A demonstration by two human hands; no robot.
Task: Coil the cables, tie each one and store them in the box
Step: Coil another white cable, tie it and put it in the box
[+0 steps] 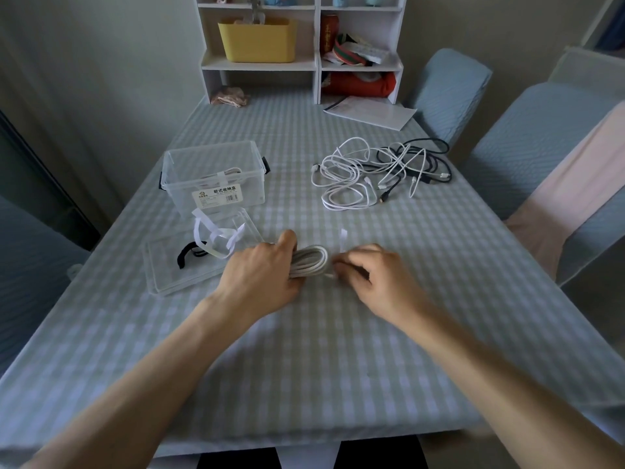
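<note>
Both hands meet at the centre of the frame over a coiled white cable (309,262) lying on the checked tablecloth (338,350). The left hand (262,275) wraps its fingers and thumb around the left end of the coil, gripping the bundled loops. The right hand (370,277) has its fingers curled at the coil's right end, pinching a thin white tie strip (343,241) whose free end sticks up just above the knuckles (this hand is slightly blurred, so the exact fingertip contact is hard to make out).

Left of the hands, a clear plastic lid (162,275) lies flat on the cloth, carrying several loose white ties (216,236) and a black tie (189,257). Behind the lid, in the upper left of the table, stands the clear storage box (176,184) with a printed label on its front; a light-coloured cable bundle with a white tie shows through its wall.

In the upper right of the table, a tangle of loose white and black cables (378,170) lies well apart from the hands. Further back sits a sheet of paper (372,113), and at the far edge a white shelf unit (318,66) holds a yellow bin (257,40). Blue-covered chairs (541,123) stand along the right of the frame.
</note>
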